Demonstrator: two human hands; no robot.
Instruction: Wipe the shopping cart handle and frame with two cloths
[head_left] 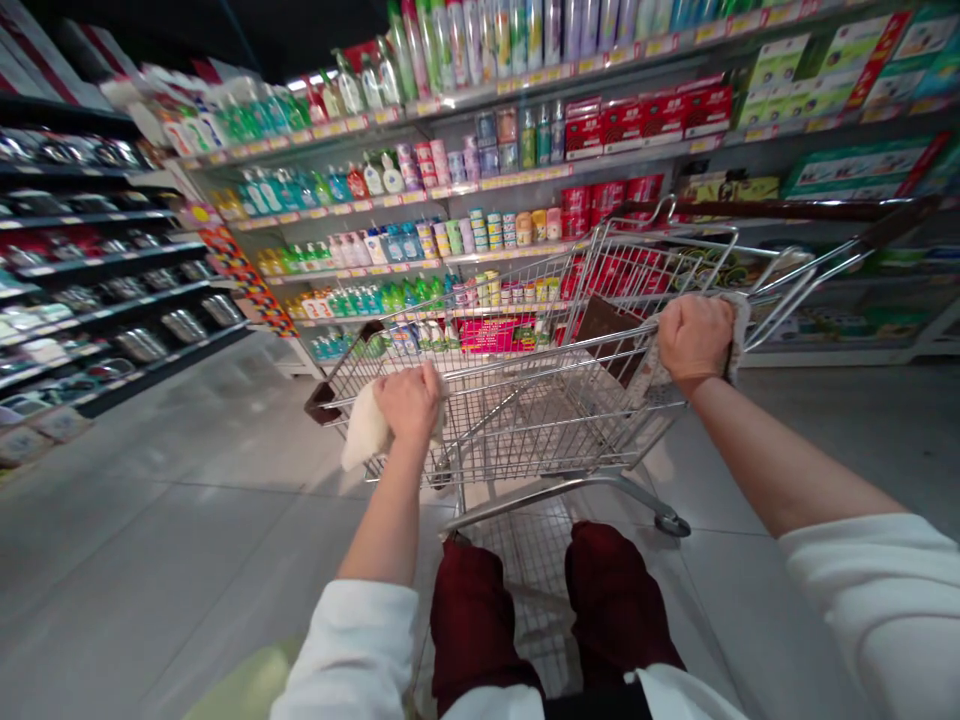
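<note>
A metal wire shopping cart (510, 432) stands sideways across the floor in front of me. My left hand (409, 400) is closed around a cream cloth (365, 430), pressed against the near top rail toward the cart's front end. Farther right, my right hand (696, 335) makes a fist on the same rail near the handle end, with a pale, grey-stained cloth (741, 328) bunched under it. The cart's dark handle bar (795, 210) extends beyond that hand at the upper right. Inside, a brown panel (609, 340) leans at the handle end; the basket shows no goods.
Shelves of bottles, cans and red boxes (626, 127) rise behind the cart. Metal pots (184, 325) fill the dark shelving at left. A cart wheel (672, 525) rests on the tiled floor (225, 530) near my legs. Something yellow-green (244, 688) is blurred at lower left.
</note>
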